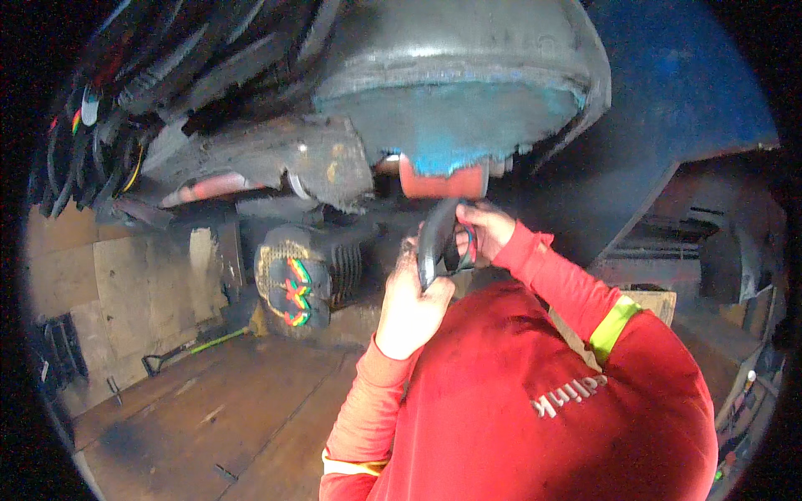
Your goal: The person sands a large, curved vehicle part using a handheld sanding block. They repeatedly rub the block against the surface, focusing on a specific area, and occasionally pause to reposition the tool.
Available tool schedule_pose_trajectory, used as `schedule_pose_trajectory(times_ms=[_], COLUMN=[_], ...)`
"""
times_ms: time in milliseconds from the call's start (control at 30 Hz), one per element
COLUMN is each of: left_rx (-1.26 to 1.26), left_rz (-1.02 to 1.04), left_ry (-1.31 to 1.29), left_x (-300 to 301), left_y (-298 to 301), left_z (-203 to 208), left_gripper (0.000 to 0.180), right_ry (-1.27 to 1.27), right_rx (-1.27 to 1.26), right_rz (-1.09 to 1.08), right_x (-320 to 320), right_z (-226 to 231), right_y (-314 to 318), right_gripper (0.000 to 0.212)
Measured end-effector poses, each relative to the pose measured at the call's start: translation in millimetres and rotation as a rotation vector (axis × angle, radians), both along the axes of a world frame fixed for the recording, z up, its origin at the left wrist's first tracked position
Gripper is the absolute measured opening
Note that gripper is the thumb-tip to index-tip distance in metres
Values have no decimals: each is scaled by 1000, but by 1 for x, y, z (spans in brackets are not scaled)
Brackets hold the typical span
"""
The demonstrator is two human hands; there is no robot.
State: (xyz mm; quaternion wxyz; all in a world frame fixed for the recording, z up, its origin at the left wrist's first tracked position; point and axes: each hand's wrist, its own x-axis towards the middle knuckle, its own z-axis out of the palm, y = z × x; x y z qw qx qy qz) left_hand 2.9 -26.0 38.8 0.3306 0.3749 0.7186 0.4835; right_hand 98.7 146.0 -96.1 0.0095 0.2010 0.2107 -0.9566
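Note:
A curved, loop-like black rubber piece [433,242] is held up in front of my chest, and a thin strip of red shows along its inner side. Around its lower left end my left hand [413,307] is closed, with the thumb lying across the edge. On the upper right side, my right hand [491,230] pinches it between thumb and fingers. Just above the piece is a red roller-like part [443,179] under a large grey machine housing [468,50] with worn blue paint. Some fingertips are hidden behind the rubber.
Several black rubber loops [167,75] hang at the upper left. A ribbed black stack [296,288] with red, yellow and green marks stands beyond my left hand. A green-handled tool [209,342] lies on the brown floor [225,409]. A blue panel [668,92] rises at the right.

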Motion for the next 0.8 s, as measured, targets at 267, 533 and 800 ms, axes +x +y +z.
schedule_pose_trajectory(times_ms=[267, 533, 800], left_rx=[-71, 85, 167], left_rz=[-33, 37, 38], left_ry=[65, -260, -438], left_x=[19, 39, 28], left_y=[-59, -152, -176], left_z=[21, -54, -69], left_gripper=[64, 71, 76], right_ry=[-126, 19, 33], right_rx=[53, 512, 539], right_rz=[-201, -219, -240], right_x=[15, 31, 24], right_z=[37, 47, 68], right_y=[-35, -94, -121], right_gripper=[108, 146, 145])
